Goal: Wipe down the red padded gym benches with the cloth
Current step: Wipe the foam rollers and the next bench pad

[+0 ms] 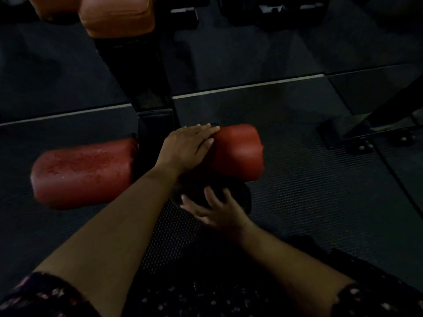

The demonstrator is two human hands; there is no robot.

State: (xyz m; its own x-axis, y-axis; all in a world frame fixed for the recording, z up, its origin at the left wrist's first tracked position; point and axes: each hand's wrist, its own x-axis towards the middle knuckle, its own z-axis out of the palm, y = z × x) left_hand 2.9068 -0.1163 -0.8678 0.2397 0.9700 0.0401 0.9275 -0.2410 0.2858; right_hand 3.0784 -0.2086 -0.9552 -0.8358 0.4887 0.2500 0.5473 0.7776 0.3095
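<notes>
Two red padded rollers sit on a black bench frame (155, 124). The left roller (82, 175) looks wet and mottled. My left hand (187, 147) rests flat on the left end of the right roller (240, 152), fingers straight. Just below that roller is a dark bunched cloth (231, 193), hard to make out in the dim light. My right hand (215, 207) presses against the cloth from the near side with its fingers spread. An orange-red bench seat pad (116, 17) shows at the top.
Dark rubber floor mats (309, 191) with a pale seam line surround the bench. A black machine foot with bolts (357, 138) stands at the right. More dark equipment lies along the top edge. My patterned clothing fills the bottom.
</notes>
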